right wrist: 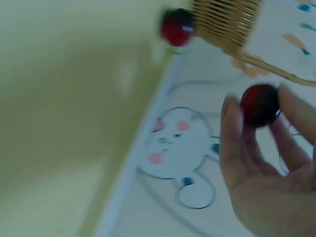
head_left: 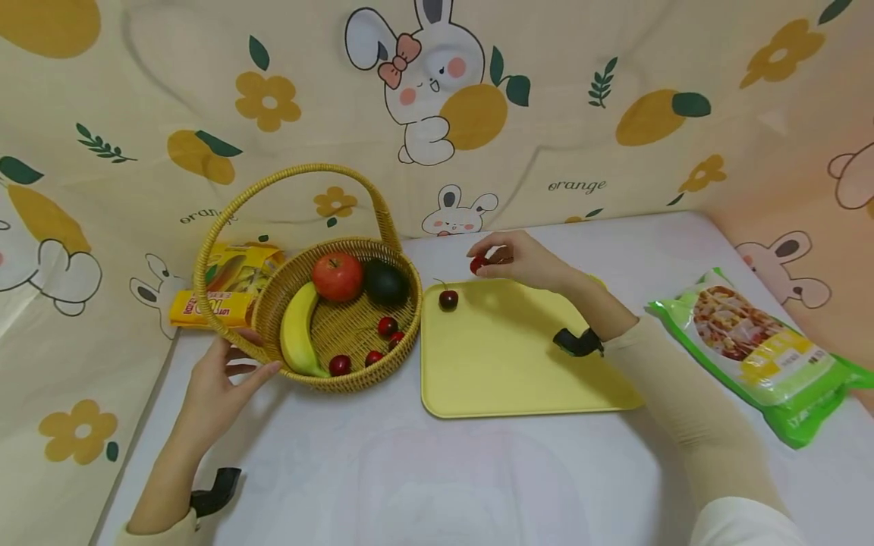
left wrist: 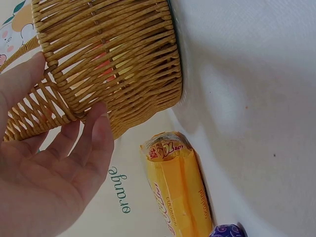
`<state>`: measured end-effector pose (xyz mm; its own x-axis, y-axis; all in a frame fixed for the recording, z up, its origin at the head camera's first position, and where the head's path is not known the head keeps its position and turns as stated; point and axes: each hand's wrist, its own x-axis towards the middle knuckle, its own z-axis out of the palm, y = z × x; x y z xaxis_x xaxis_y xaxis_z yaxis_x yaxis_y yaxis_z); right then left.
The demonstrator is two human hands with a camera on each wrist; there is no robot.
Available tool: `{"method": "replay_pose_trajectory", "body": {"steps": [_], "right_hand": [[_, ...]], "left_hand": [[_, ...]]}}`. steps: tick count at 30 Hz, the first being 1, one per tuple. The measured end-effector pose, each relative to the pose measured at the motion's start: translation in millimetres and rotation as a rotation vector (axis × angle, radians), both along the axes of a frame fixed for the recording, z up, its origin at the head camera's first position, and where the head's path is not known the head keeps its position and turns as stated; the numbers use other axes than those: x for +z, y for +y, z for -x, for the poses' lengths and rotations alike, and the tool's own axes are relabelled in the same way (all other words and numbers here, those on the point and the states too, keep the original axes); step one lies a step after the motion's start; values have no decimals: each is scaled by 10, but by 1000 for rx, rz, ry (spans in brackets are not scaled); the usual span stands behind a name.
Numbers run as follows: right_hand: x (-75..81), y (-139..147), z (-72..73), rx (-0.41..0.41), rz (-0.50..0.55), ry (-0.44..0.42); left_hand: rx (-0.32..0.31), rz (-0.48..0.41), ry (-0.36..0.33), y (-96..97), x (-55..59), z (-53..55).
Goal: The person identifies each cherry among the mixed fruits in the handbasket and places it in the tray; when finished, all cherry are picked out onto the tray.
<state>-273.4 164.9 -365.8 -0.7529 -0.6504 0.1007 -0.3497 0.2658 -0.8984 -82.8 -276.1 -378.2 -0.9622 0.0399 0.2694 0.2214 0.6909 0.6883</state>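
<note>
A dark red cherry [right wrist: 260, 105] is pinched between the thumb and fingers of my right hand [head_left: 522, 259], above the far edge of the yellow tray [head_left: 519, 364]. Another cherry [head_left: 448, 299], stem up, lies in the tray's far left corner. My left hand [head_left: 221, 383] grips the left side of the wicker basket [left wrist: 113, 64], thumb on the rim and fingertips against the weave. Inside the basket are a banana [head_left: 298, 331], a red apple [head_left: 337, 276], a dark green avocado [head_left: 386, 282] and several cherries [head_left: 340, 365].
Behind the basket on the left lie yellow snack packages [head_left: 228, 284]. A green and white food bag [head_left: 761, 349] lies right of the tray. The basket's tall handle [head_left: 300, 171] arches over its left and back. A printed rabbit cloth [head_left: 546, 114] hangs behind the white table [head_left: 328, 470].
</note>
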Motion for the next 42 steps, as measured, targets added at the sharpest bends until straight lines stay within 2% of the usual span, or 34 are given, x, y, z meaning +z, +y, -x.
{"method": "replay_pose_trajectory", "body": {"steps": [2,4,10,18,23,29,42], "right_hand": [[-102,38,-41,-54,-11,42],[-177,58,-76,-89,-2,49],[-335,47,-113,-115,-42,41],[-356,-1,-172,-113,-99,54],[-380,-16,-193,-113,-173,96],[-438,-10,-194,-96,-239,105],[-488,0,-187,-85,-278,153]], "left_hand": [[2,3,-1,-2,-2,-2],[4,5,-3,-3,-4,-3],[6,8,-10,-5,-12,-6],[0,3,-3,-12,-7,-1],[6,11,-13,-10,-8,1],[12,15,-15,-8,-12,4],[6,16,-10,-9,-10,14]]}}
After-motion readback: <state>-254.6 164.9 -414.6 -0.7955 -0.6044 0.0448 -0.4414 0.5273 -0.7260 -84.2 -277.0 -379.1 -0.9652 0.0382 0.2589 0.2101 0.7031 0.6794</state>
